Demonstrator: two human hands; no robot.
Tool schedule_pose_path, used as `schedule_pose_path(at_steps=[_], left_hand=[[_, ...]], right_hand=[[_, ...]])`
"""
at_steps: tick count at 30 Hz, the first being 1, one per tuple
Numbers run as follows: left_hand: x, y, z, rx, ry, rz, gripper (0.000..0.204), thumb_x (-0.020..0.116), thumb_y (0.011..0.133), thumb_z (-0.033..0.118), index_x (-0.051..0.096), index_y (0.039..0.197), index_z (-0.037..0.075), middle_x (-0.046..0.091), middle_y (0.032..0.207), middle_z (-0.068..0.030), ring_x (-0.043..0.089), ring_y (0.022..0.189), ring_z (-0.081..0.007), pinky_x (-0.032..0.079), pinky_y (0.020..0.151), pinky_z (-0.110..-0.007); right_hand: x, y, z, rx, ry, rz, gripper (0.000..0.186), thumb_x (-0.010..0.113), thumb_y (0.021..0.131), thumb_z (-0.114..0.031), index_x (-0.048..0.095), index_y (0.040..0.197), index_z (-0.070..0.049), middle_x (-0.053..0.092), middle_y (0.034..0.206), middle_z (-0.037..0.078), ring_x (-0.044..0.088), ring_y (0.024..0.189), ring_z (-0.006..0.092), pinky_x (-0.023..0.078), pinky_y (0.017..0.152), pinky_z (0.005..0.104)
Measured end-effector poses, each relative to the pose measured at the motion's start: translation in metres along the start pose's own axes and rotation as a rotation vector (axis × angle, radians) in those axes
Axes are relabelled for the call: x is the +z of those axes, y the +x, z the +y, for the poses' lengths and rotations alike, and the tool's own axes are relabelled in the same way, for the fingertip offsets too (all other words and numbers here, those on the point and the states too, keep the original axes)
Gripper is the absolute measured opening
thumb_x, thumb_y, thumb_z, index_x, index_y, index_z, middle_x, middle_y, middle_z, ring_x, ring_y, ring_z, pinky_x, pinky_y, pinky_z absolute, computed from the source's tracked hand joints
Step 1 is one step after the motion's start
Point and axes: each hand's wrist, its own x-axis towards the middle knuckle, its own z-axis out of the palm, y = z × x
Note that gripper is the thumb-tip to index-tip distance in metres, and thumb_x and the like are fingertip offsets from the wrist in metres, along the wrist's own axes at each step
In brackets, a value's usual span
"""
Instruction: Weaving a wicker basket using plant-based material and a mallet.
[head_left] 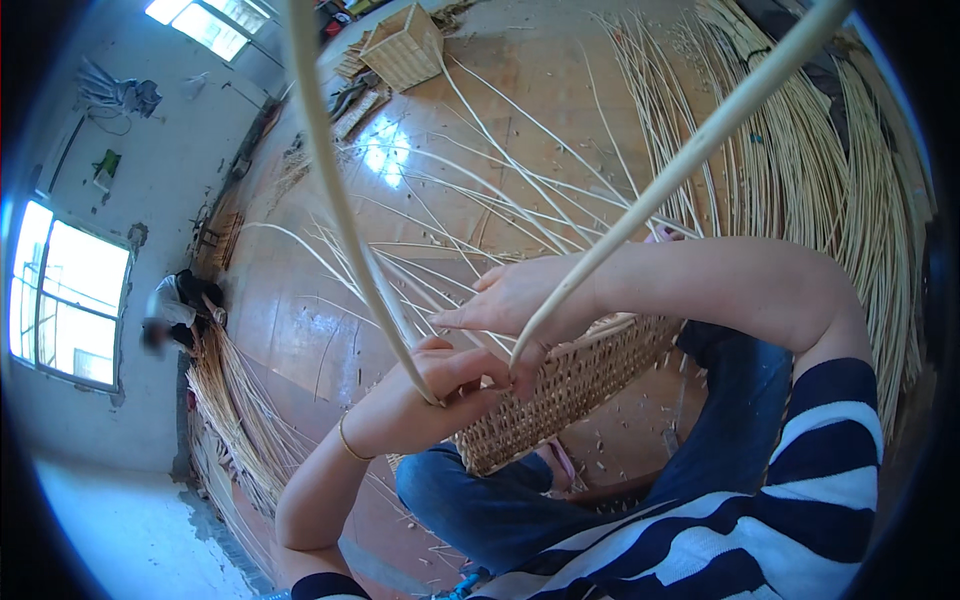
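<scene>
Seated low on a bare floor [280,345], a person in jeans [490,510] and a striped shirt [825,445] bends over a woven basket [575,380], held at a tilt just above the lap. The fingers of the left hand [405,395] are curled closed, apparently gripping the basket's left end; the right hand [550,295] reaches over the top edge, one of its fingers stretched out and the thumb turned down at the weave (whether it pinches anything, the angle does not tell). A pale stick [335,170] rises from the left hand and a second stick [690,150] from beside the right thumb, while thin sticks [490,190] fan out beyond. The basket looks light, fairly stiff and dry rather than slippery, best held by its woven wall close to the edge; the two thicker sticks seem springy, likely to crack if bent sharply, and are best taken near the weave, where they whip least. At right lie bundled sticks [790,160]; at the far end stands a box-shaped basket [405,48]; at left, a co-worker [175,305] stoops beside another bundle [230,420]
</scene>
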Motion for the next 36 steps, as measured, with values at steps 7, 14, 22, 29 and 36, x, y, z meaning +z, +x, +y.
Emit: schedule_pose_path(at_steps=[7,14,22,29,36], left_hand=[[0.011,-0.005,-0.004,0.077,0.043,0.243,0.016,0.064,0.085,0.015,0.062,0.099,0.006,0.06,0.092,-0.0145,0.058,0.094,-0.0349,0.044,0.089,-0.042],[0.004,-0.004,-0.009,0.059,0.115,0.08,0.021,0.063,0.084,0.016,0.065,0.102,0.006,0.064,0.097,-0.0118,0.06,0.099,-0.0291,0.047,0.088,-0.041],[0.004,-0.002,0.0,-0.064,0.191,0.071,0.023,0.063,0.086,0.021,0.067,0.105,0.009,0.065,0.093,-0.0121,0.06,0.094,-0.0286,0.047,0.085,-0.041],[0.008,0.001,-0.007,-0.158,0.097,0.036,0.027,0.06,0.088,0.026,0.066,0.108,0.009,0.067,0.094,-0.0114,0.061,0.091,-0.0265,0.047,0.086,-0.038],[0.007,0.0,0.0,-0.268,-0.052,0.019,0.031,0.061,0.087,0.026,0.066,0.111,0.008,0.068,0.101,-0.008,0.062,0.096,-0.0181,0.047,0.086,-0.032]], right_hand=[[-0.013,-0.003,-0.019,0.048,0.098,-0.043,0.117,0.084,0.067,-0.038,0.008,0.152,-0.015,0.051,0.133,0.018,0.04,0.128,0.0375,0.032,0.109,0.0451],[0.004,-0.008,-0.016,0.032,-0.075,0.115,0.094,0.08,0.071,-0.037,0.03,0.145,-0.008,0.057,0.125,0.02,0.053,0.116,0.0339,0.039,0.102,0.0392],[0.027,-0.043,-0.05,0.128,0.683,0.729,0.02,0.048,0.099,-0.017,0.039,0.111,-0.004,0.064,0.087,0.009,0.06,0.069,0.0132,0.049,0.064,0.0272],[0.07,-0.039,-0.027,0.384,1.225,1.087,0.023,0.05,0.098,-0.024,0.04,0.105,-0.006,0.065,0.086,0.012,0.055,0.051,0.0115,0.044,0.044,0.0227],[0.05,-0.055,-0.043,0.673,1.326,0.865,0.029,0.048,0.098,-0.031,0.05,0.101,-0.002,0.067,0.084,0.013,0.062,0.058,0.0163,0.049,0.049,0.0268]])
